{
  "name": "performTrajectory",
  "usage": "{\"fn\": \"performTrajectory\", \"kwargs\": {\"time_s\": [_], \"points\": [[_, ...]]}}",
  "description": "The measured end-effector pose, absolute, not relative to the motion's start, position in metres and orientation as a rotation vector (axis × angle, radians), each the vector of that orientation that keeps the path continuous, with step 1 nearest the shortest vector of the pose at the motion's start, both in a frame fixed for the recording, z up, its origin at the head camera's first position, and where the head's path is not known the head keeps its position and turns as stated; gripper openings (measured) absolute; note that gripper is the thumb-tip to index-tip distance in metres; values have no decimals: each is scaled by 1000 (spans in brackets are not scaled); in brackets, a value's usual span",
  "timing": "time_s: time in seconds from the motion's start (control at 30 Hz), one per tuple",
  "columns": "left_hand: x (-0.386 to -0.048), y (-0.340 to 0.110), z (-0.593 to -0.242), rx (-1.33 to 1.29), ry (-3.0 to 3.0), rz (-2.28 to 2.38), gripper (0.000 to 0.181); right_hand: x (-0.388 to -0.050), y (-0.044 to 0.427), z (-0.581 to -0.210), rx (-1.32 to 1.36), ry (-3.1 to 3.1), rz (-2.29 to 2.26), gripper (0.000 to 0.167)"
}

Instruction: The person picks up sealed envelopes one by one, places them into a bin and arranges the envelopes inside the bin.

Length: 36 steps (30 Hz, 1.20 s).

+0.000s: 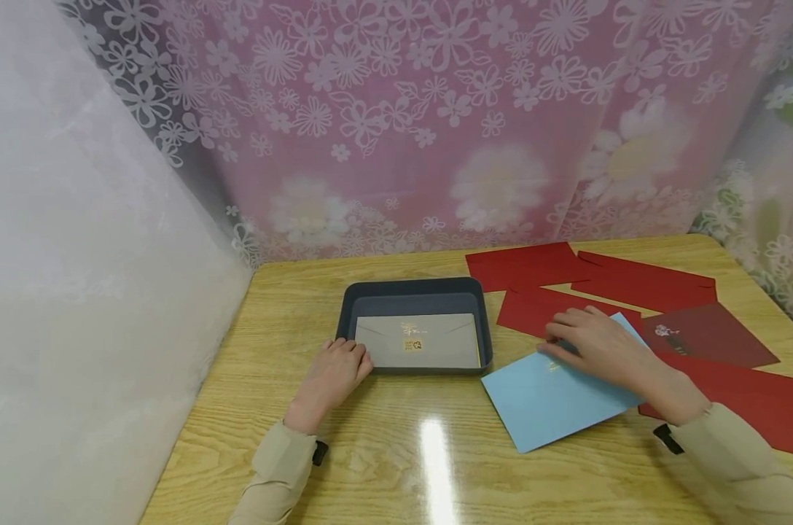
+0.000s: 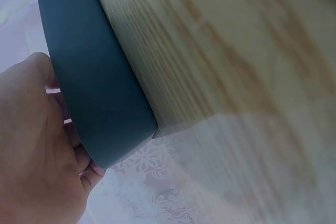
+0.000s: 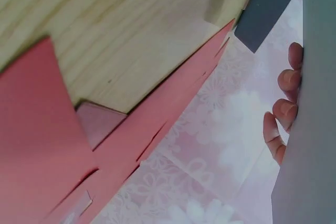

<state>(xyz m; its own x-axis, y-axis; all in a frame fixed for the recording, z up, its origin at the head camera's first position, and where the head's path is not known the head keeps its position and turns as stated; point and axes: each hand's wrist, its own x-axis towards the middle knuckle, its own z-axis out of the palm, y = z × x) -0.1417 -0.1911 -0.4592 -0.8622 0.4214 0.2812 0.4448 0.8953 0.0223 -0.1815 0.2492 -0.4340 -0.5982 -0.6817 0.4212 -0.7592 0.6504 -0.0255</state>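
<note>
A dark tray [image 1: 416, 286] stands left of the table's middle, with a grey envelope [image 1: 436, 343] bearing gold print inside; a thin yellow edge shows beside it. My left hand [image 1: 331, 372] grips the tray's front left corner, its fingers curled over the rim; the left wrist view shows this hand [image 2: 39, 145] against the tray wall [image 2: 97, 72]. To the right, my right hand [image 1: 600, 350] holds a light blue envelope [image 1: 560, 408] by its far edge, tilted above the table. In the right wrist view, fingertips [image 3: 286, 108] show past the envelope [image 3: 310, 182], which hides the thumb.
Several red envelopes [image 1: 528, 267] lie overlapping on the wooden table [image 1: 370, 452] at the back right and right. A dark maroon envelope [image 1: 718, 335] lies among them. Floral cloth [image 1: 396, 131] hangs behind the table, and a pale sheet [image 1: 95, 255] borders the left side.
</note>
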Motion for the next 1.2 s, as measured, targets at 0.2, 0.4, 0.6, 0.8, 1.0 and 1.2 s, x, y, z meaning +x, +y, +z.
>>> {"fn": "performTrajectory", "kwargs": {"time_s": [0.2, 0.4, 0.6, 0.8, 1.0, 1.2], "points": [[-141, -190, -457, -656, -2786, -113, 39, -178, 249, -421, 1159, -2428, 328, 18], [-142, -191, -459, -650, -2796, -113, 40, -180, 244, -405, 1195, -2318, 355, 37], [-143, -191, -460, -645, -2792, -109, 40, -185, 233, -391, 1152, -2301, 407, 32], [-142, -190, -458, -638, -2806, -101, 39, -195, 216, -385, 1084, -2298, 485, 21], [-142, -190, -457, -638, -2811, -106, 40, -204, 189, -381, 1035, -2275, 553, 24], [-141, -190, -456, -648, -2796, -98, 40, -212, 159, -378, 990, -2230, 645, 17]]}}
